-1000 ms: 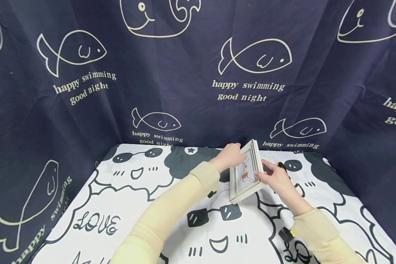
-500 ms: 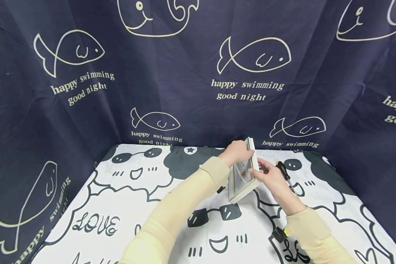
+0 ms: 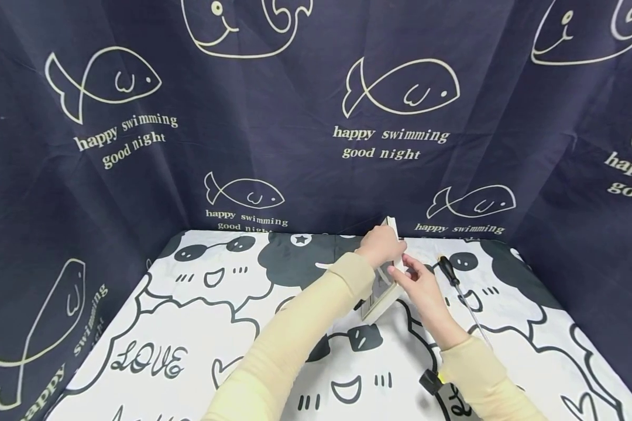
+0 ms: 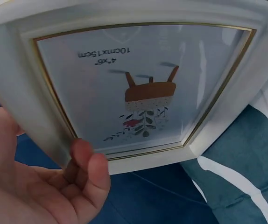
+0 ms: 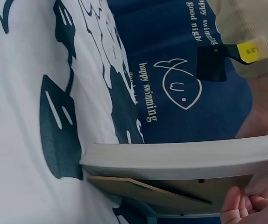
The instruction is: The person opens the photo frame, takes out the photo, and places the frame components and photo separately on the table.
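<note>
A white picture frame with a thin gold inner edge stands tilted on the table, turned nearly edge-on in the head view. Its picture of a brown plant pot appears upside down in the left wrist view. My left hand grips the frame's upper side, fingertips curled against its border. With thumb in front and fingers behind, my right hand holds the near side edge. On the back, the brown backing with its stand leg shows in the right wrist view, beside my right fingers.
Right of my right hand lies a screwdriver with a black and yellow handle, its shaft partly under the sleeve. A printed black-and-white cloth covers the table. A dark blue curtain hangs behind it.
The frame has turned further edge-on and shifted slightly left. My left hand has moved over its upper side, and my right hand has shifted left, uncovering more of the screwdriver.
</note>
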### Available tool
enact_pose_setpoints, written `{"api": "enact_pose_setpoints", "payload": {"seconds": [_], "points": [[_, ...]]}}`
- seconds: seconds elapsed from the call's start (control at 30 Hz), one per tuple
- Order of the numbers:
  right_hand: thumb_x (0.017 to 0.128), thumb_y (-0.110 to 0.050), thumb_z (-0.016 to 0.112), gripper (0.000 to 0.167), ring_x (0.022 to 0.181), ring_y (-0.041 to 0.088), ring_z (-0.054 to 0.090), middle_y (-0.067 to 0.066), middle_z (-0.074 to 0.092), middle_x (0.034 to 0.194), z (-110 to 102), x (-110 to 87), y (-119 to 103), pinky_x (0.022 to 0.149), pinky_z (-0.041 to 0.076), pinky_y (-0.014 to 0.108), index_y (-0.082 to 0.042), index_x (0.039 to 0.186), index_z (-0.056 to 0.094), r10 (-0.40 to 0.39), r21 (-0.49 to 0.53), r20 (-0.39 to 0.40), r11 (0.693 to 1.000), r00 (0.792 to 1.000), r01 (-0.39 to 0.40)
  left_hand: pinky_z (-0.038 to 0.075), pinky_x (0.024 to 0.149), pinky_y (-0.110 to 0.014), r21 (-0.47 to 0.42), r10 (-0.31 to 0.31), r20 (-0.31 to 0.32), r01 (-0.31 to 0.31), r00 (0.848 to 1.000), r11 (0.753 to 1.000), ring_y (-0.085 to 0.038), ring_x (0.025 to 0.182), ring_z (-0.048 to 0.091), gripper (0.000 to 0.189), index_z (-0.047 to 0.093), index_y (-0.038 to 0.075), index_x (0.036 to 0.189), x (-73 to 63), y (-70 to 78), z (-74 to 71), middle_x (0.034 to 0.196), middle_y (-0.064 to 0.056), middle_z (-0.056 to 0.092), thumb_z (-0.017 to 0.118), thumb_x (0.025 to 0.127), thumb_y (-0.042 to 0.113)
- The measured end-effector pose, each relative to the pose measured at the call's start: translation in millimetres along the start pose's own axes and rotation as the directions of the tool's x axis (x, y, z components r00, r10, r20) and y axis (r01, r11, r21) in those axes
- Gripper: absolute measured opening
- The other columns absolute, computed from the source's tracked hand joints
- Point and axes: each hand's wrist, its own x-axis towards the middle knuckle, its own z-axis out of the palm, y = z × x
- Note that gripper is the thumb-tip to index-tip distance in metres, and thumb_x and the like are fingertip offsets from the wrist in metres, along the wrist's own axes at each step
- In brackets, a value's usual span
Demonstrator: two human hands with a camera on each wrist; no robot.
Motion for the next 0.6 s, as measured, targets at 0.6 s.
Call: {"api": "enact_pose_setpoints", "payload": {"seconds": [0.6], "points": [[0.101, -0.044, 0.033, 0.057, 0.094, 0.003, 0.049, 0.003, 0.051, 0.124, 9, -2.1, 17, 0.077, 0.046, 0.020, -0.008, 0.145, 0.033, 0.032, 0.202, 0.010, 0.979, 0.999, -0.033, 0.048, 0.052, -0.030, 0.081, -0.080, -0.071, 0.086, 0.994, 0.993, -0.015, 0.070, 0.064, 0.026, 0.070, 0.014, 0.090, 10.3, 1.6, 13.7, 0.088, -0.003, 0.069, 0.061, 0.083, 0.037]]}}
